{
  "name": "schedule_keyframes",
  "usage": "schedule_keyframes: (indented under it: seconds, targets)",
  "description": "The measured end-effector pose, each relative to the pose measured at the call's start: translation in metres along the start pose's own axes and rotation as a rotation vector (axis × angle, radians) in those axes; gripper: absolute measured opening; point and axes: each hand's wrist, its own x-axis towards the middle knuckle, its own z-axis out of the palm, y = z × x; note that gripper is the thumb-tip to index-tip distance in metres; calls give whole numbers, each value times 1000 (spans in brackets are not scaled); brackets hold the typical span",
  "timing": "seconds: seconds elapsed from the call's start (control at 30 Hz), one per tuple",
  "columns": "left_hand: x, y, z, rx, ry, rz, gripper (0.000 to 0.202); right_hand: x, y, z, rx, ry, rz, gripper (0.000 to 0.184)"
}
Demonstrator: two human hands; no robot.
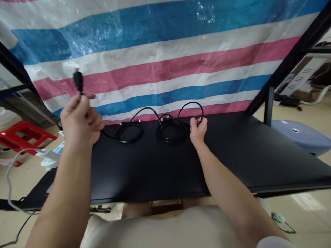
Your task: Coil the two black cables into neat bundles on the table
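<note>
My left hand (pixel 81 119) is raised over the table's left part, its thumb and fingers pinching a black cable just below its plug (pixel 78 81). The plug points upward and has a metal tip; it is slightly blurred, so its exact type is unclear. On the right, my right hand (pixel 198 130) is closed around part of a black cable (pixel 193 102) that arches up out of a coil. That coil (pixel 172 139) lies on the black table (pixel 155 168) just left of my right hand. A smaller cable coil (pixel 131 140) rests between it and my left hand.
A striped plastic sheet (pixel 160 74) hangs behind the table between black metal posts. To the left are a red stool (pixel 28 132) and a white plug adapter (pixel 50 158) with a cord. A blue-grey bin (pixel 300 132) stands on the floor at the right.
</note>
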Motion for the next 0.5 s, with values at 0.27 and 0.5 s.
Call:
schedule_keyframes:
  seconds: [0.27, 0.5]
  targets:
    - [25, -63, 14, -333, -71, -299, 14, -8, 12, 9, -608, -151, -243, 38]
    - [20, -117, 24, -202, 57, -253, 34, -2, 16, 6, -639, -106, -265, 31]
